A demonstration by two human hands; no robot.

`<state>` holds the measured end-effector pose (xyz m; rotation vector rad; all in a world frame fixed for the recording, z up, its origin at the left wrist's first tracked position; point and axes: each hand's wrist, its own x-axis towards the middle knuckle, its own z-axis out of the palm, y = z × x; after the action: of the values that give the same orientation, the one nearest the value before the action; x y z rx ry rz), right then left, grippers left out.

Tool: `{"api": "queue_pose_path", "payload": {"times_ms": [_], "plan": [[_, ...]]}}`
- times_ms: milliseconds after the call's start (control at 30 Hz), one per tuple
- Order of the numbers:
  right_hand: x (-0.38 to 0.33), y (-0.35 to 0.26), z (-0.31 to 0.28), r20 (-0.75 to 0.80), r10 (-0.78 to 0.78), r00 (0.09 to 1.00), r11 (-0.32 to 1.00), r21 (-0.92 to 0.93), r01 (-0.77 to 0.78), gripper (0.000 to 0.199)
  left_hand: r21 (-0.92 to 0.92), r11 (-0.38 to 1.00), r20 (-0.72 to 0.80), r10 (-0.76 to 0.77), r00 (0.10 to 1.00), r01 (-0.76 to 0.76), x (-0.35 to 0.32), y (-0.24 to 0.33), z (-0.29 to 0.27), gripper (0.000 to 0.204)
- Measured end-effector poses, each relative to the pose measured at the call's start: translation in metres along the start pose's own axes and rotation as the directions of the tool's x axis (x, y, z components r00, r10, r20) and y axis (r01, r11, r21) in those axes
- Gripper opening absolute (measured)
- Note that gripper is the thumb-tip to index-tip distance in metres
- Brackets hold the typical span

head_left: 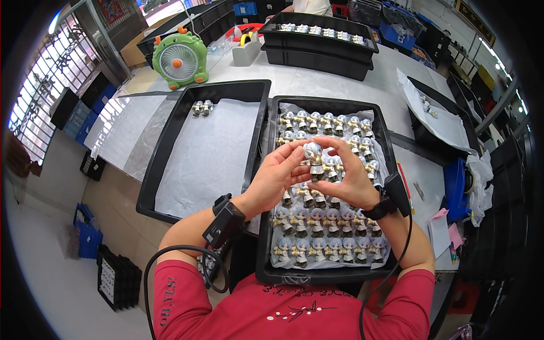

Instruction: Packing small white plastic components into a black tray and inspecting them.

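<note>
Between both hands, above the right-hand tray, is a small figurine with pale hair and a white outfit. My left hand pinches its left side with thumb and fingers. My right hand curls around its other side, fingertips at the head and base. Below lies a black tray lined with white sheet, holding rows of similar figurines; my hands hide some of the middle rows. To the left, a second black tray with a white liner holds a pair of figurines in its far left corner.
A green animal-shaped fan stands behind the left tray, near a tape dispenser. Stacked black trays with figurines are at the back. Another lined tray sits at right. Cables hang from devices on both my wrists.
</note>
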<state>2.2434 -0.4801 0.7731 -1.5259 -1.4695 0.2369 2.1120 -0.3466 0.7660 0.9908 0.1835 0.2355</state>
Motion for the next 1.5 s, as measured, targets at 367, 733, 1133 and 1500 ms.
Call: {"api": "queue_pose_path", "payload": {"times_ms": [367,733,1133,1500], "plan": [[0.001,0.001,0.0,-0.004,0.023,1.0,0.999,0.025,-0.023,0.069,0.049,0.999,-0.046,0.002,0.999,0.0,0.002,-0.003,-0.003,0.035],[-0.002,-0.011,0.005,-0.069,-0.205,0.976,0.965,-0.179,0.19,0.071,0.147,0.985,-0.008,0.092,0.996,-0.089,0.001,-0.002,0.002,0.035],[-0.001,-0.018,-0.004,-0.126,-0.303,0.945,0.945,-0.168,0.281,0.084,-0.081,0.991,0.253,-0.081,0.964,0.105,0.003,0.001,0.005,0.043],[-0.004,-0.005,-0.006,-0.14,-0.235,0.962,0.972,-0.035,0.233,0.09,-0.166,0.98,0.32,-0.052,0.946,0.11,0.012,-0.005,0.003,0.04]]}}
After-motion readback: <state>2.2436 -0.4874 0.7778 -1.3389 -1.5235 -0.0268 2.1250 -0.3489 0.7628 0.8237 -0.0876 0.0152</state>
